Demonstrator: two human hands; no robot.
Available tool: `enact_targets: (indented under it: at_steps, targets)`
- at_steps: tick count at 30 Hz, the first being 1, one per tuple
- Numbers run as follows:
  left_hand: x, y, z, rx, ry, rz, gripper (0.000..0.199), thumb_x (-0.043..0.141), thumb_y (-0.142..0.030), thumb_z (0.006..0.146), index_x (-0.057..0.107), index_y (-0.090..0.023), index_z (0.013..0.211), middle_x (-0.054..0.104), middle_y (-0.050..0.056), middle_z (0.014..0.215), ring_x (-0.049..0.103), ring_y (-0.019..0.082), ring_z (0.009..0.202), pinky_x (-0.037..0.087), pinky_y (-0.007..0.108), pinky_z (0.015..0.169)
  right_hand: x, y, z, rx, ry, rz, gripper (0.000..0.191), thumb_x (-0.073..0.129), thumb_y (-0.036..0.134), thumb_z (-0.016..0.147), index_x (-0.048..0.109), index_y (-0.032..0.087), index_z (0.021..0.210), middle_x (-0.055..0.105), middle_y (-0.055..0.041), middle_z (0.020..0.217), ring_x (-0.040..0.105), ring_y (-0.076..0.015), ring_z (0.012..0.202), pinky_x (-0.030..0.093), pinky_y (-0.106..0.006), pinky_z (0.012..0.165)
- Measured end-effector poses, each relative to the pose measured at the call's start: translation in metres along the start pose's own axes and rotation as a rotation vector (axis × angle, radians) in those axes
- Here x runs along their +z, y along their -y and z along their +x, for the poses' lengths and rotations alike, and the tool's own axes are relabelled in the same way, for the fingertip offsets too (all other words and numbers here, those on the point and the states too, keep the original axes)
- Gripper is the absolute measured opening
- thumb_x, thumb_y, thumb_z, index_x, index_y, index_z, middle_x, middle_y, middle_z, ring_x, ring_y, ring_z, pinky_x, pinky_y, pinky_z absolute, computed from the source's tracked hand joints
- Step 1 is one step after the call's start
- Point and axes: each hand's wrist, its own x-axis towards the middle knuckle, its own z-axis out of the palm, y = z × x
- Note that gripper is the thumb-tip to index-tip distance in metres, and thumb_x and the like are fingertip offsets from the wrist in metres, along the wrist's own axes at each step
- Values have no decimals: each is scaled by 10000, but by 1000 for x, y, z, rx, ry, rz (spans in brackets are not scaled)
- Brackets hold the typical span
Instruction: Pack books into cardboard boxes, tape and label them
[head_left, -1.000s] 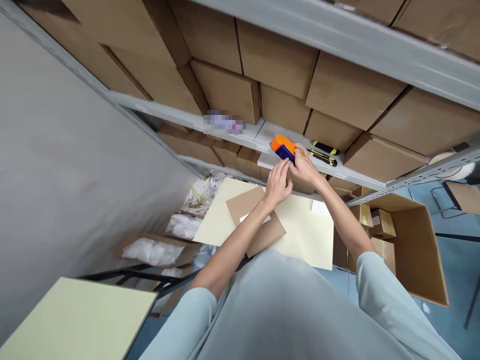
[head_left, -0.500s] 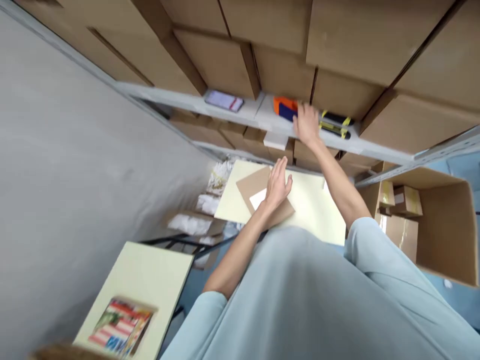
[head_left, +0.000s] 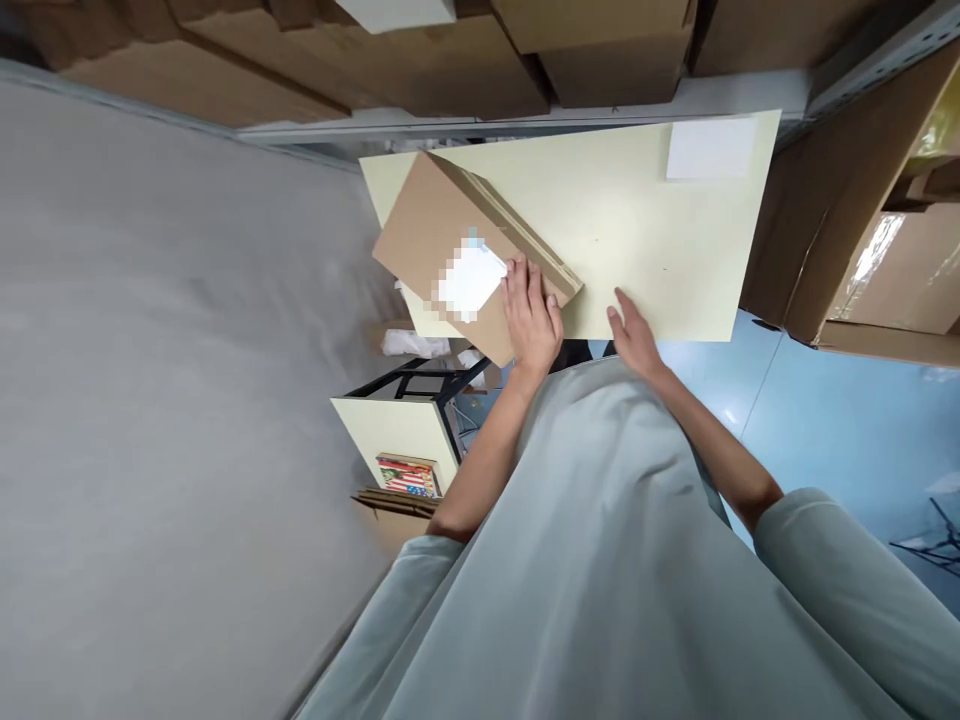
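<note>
A brown cardboard box [head_left: 427,215] with a white label [head_left: 471,285] lies at an angle on the left half of the pale yellow table [head_left: 637,220]. My left hand [head_left: 532,320] rests flat on the box's top beside the label, its fingers stretched out and not wrapped around anything. Close to the table's front edge, right of the box, is my right hand [head_left: 636,335]. It holds nothing, and its thumb and fingers are apart.
Cardboard boxes [head_left: 450,70] fill the shelf behind the table. A white rectangular item [head_left: 711,148] lies at the table's back right. A large open carton [head_left: 795,220] stands on the right. At lower left, a second table [head_left: 405,425] bears a colourful printed item [head_left: 409,475].
My right hand has come down from the shelf, away from the orange-and-blue tool, to the table's front edge. The view has tilted downward. My left hand stays on the box.
</note>
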Motion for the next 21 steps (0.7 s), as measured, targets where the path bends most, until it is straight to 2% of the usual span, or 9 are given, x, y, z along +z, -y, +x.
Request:
enact_targets:
  at_steps: [4, 7, 11, 14, 17, 21]
  targets:
    - [3, 5, -2, 1, -32, 35, 730, 256, -629, 1211, 447, -182, 1756, 373, 208, 1906, 128, 285, 1863, 72, 578, 1522, 15, 8, 7, -132, 135, 200, 957, 167, 812, 1165, 325, 199, 1883, 328, -97, 1951, 265, -253, 1844, 196, -465, 1531]
    - [2, 5, -1, -24, -20, 38, 748, 308, -647, 1198, 452, -164, 1751, 362, 226, 1906, 127, 311, 1862, 70, 594, 1517, 23, 17, 27, -183, 176, 308, 969, 169, 839, 1157, 373, 215, 1870, 359, -75, 1940, 284, -225, 1836, 172, -431, 1536]
    - [2, 1, 0, -38, -29, 53, 758, 293, -659, 1193, 464, -160, 1737, 388, 234, 1891, 139, 313, 1861, 79, 599, 1515, 29, 26, 51, -194, 215, 358, 976, 189, 852, 1153, 431, 208, 1846, 407, -70, 1919, 300, -230, 1831, 153, -434, 1542]
    - [5, 1, -1, -53, -30, 44, 761, 278, -668, 1189, 454, -173, 1740, 391, 219, 1892, 127, 308, 1863, 71, 608, 1515, 33, 30, 67, -177, 242, 373, 989, 184, 878, 1139, 422, 235, 1852, 395, -32, 1925, 256, -220, 1844, 139, -432, 1545]
    - [9, 4, -1, -56, -22, 24, 762, 257, -685, 1184, 428, -214, 1759, 364, 182, 1912, 88, 288, 1867, 53, 595, 1520, 38, 37, 87, -140, 283, 390, 1055, 136, 914, 1115, 400, 215, 1859, 355, -31, 1942, 231, -215, 1850, 124, -407, 1541]
    - [13, 10, 2, -49, -28, 26, 743, 212, -672, 1192, 373, -263, 1792, 308, 135, 1944, 67, 259, 1866, 46, 575, 1527, 40, 45, 115, -154, 362, 408, 1057, 146, 926, 1110, 403, 223, 1856, 364, -31, 1940, 223, -255, 1854, 114, -467, 1542]
